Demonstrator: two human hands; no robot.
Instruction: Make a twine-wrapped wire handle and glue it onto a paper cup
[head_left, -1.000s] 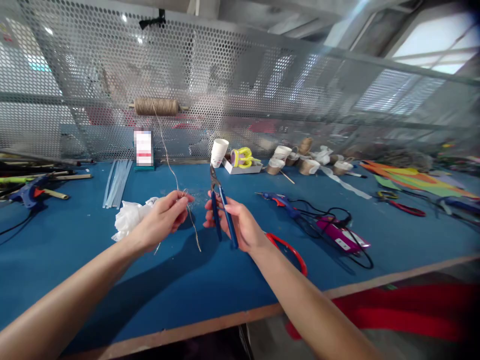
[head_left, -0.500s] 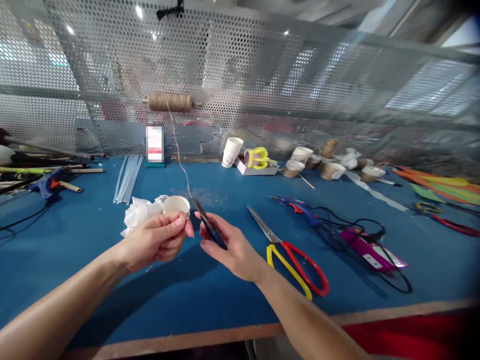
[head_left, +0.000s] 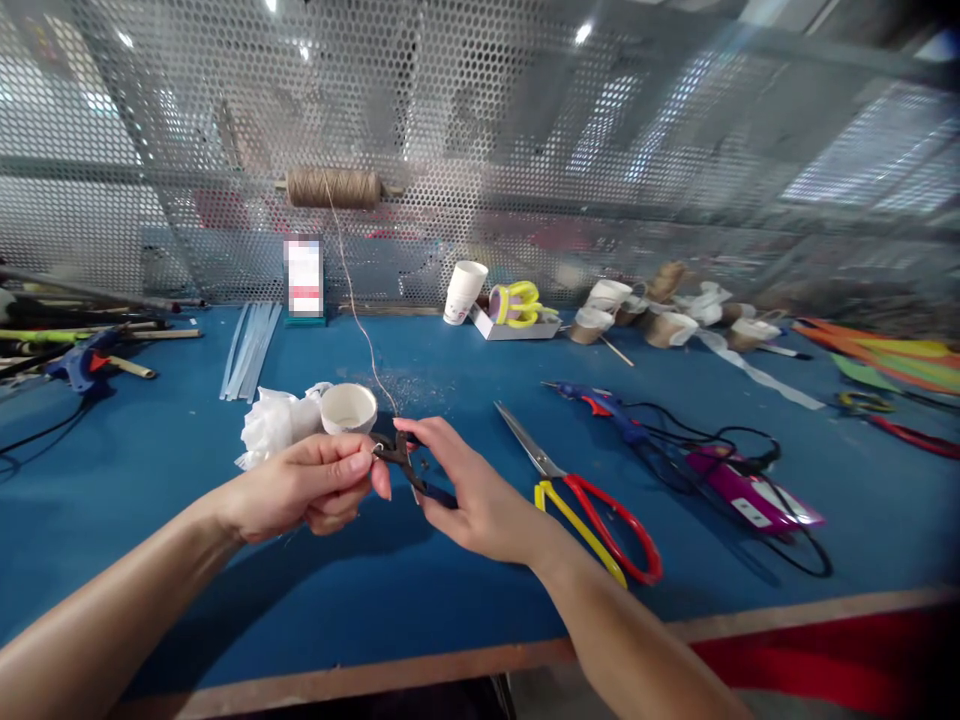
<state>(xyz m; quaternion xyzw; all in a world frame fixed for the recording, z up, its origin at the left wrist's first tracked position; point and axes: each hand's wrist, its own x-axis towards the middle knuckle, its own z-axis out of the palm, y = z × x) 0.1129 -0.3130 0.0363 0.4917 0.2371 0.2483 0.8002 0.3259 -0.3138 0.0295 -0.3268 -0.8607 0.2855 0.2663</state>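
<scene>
My left hand (head_left: 307, 488) is closed in a pinch on a thin twine strand (head_left: 352, 290) that runs up to a spool of twine (head_left: 334, 187) on the mesh wall. My right hand (head_left: 472, 495) grips small blue-handled snips (head_left: 409, 468), their dark jaws open right at my left fingertips, where the strand is held. Just behind my hands a white paper cup (head_left: 348, 408) stands beside crumpled white plastic (head_left: 274, 423) on the blue table (head_left: 187, 500).
Large red-and-yellow scissors (head_left: 585, 500) lie to the right of my right hand. Beyond them are a blue glue gun (head_left: 600, 408), a magenta device with black cables (head_left: 739, 490), and cups along the mesh wall (head_left: 637, 315). Sticks and another glue gun (head_left: 82, 365) lie far left.
The view dropped toward the table. My right hand turned the snips from upright down to my left fingertips, and their jaws now stand open at the twine.
</scene>
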